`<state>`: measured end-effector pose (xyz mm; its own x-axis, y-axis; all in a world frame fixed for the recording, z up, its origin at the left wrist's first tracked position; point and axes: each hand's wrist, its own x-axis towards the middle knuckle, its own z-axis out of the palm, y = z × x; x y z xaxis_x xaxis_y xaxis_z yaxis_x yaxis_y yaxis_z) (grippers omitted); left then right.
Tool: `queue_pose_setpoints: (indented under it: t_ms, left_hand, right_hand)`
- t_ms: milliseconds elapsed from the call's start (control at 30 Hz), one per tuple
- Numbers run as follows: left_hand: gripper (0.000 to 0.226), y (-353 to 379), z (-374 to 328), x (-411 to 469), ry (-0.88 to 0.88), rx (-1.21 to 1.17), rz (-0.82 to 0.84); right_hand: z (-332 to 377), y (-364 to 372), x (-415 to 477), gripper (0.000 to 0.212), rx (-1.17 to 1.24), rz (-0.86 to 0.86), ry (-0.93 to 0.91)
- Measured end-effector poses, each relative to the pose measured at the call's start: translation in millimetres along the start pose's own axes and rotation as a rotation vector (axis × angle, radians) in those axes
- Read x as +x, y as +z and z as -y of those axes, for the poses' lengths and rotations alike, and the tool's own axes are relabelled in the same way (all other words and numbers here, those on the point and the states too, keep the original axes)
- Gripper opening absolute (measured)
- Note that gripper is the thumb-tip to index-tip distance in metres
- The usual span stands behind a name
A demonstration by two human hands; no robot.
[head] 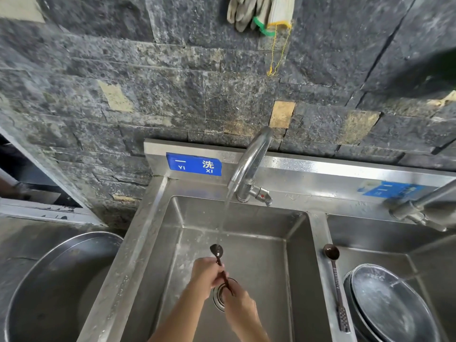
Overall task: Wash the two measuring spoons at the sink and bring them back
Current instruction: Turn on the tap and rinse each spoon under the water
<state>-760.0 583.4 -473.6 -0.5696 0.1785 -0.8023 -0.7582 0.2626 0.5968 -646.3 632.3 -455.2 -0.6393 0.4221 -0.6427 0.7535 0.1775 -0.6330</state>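
- Two bare forearms reach up from the bottom centre of the frame into the left sink basin [259, 243], both hands closed round one dark measuring spoon [217, 251].
- Left hand [206, 270], in the lower centre, has its fingers curled round the upper part of the handle, just below the spoon's bowl.
- Right hand [238, 302], just below and to the right of it, grasps the lower end of the same handle, fingers folded in.
- Held spoon tilts with its bowl uppermost, above the round drain [219, 301], which both hands partly cover.
- Water [225, 211] runs in a thin stream from the curved chrome faucet [251, 161] at centre frame and falls toward the spoon's bowl; whether it strikes the bowl cannot be told.
- Second measuring spoon [335, 275] lies untouched on the steel divider [320, 280] between the two basins, right of centre, bowl toward the wall, patterned handle end toward the bottom edge.
- Stacked steel bowls [389, 307] sit in the right basin, lower right, just beside that spoon.
- Large steel tub [49, 280] fills the lower left corner, outside the sink.
- Blue sign [193, 164] is fixed to the backsplash left of the faucet; a second blue label [392, 190] sits at the right, near another tap [419, 208].
- Work gloves [256, 13] hang on the dark stone wall at top centre.
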Motion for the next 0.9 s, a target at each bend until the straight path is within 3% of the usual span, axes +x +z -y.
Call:
queue_pose_setpoints:
  t_ms: [433,900]
  left_hand:
    - [0.027,-9,-43,30,0.119,-0.051,0.018]
    - [0.021,-7,-134,27,0.308,-0.066,0.039]
  right_hand:
    - [20,2,44,0.020,0.075,-0.082,0.100]
    - [89,-21,75,0.012,0.157,-0.237,-0.092]
